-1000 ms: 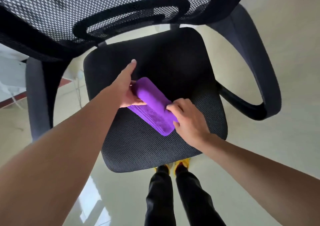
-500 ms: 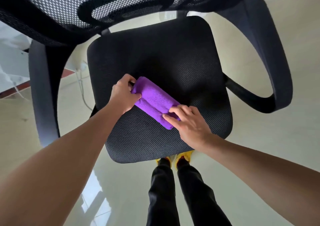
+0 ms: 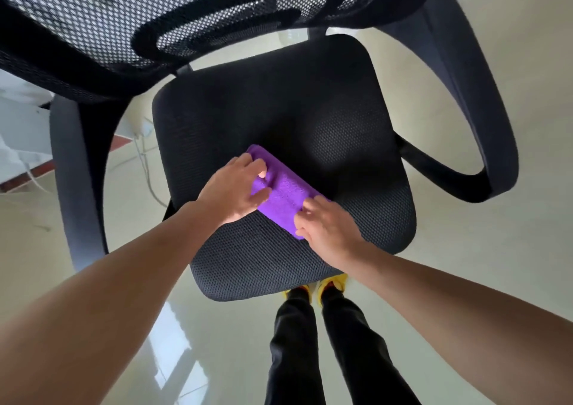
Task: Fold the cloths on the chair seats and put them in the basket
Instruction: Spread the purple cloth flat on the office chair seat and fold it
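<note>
We take this for an office or a similar workroom: a black office chair with a mesh backrest, looped armrests and a mesh seat stands on a glossy, pale floor, where white cables trail at the left.

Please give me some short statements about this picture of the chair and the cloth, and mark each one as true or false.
1. The purple cloth lies folded on the black chair seat. True.
2. Only the left hand touches the cloth. False: the right hand holds its nearer end too.
3. A basket stands on the seat beside the cloth. False: no basket is in view.
4. The person wears yellow shoes. True.
</note>
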